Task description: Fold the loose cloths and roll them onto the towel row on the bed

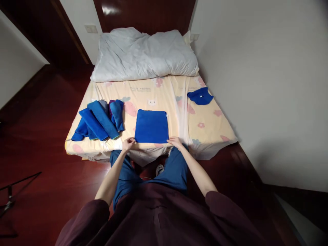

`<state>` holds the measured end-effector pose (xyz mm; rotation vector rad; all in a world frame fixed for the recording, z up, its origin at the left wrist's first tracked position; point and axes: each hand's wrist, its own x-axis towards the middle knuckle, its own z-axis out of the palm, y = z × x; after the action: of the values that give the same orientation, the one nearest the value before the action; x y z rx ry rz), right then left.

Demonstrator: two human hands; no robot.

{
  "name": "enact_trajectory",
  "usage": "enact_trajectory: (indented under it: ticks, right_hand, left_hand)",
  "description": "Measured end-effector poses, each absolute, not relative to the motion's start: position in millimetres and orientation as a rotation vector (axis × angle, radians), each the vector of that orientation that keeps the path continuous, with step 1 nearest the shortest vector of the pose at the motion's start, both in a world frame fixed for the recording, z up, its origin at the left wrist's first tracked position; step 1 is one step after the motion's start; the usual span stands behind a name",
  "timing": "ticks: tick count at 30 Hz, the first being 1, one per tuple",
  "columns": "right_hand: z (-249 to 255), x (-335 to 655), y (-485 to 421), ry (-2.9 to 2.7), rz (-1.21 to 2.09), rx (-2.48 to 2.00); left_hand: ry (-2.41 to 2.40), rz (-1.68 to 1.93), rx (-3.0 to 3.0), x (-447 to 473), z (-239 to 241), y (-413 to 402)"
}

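Blue cloth [151, 125] touches left grip [128, 144] and right grip [175, 141] at corners.

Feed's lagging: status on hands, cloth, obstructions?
Left hand, right hand at near corners of blue cloth, grip unclear. Cloth flat on bed. Towel pile to its left, apart.

Bare strip of cream cartoon-print bed sheet [205, 126] between flat square blue cloth [151, 125] at mid near edge and right edge, open to pass. Left of that cloth a narrow gap, then pile of rolled blue towels [98, 119] blocks near-left corner. Small crumpled blue cloth [200, 96] by right edge, grey wall [256, 85] close alongside. Rumpled white duvet [145, 54] fills far edge; band before it bare
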<state>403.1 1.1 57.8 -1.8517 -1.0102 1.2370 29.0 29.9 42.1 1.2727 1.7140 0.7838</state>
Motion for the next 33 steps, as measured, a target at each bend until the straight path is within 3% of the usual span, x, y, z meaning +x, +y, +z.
enact_trajectory:
  ticks: [7, 23, 27, 33]
  right_hand:
    - [23, 395, -10, -0.902, 1.252, -1.93]
    - [44, 419, 1, -1.069, 1.468, -2.067]
    - [54, 421, 26, -1.137, 1.472, -2.083]
    - [55, 419, 104, -1.276, 1.263, -2.178]
  left_hand:
    - [1.739, 0.704, 1.273, 26, 15, 28]
    - [1.801, 0.604, 1.503, 21, 35, 14]
    - [1.865, 0.703, 1.789, 57, 38, -14]
    - [1.452, 0.439, 1.929, 166, 45, -39]
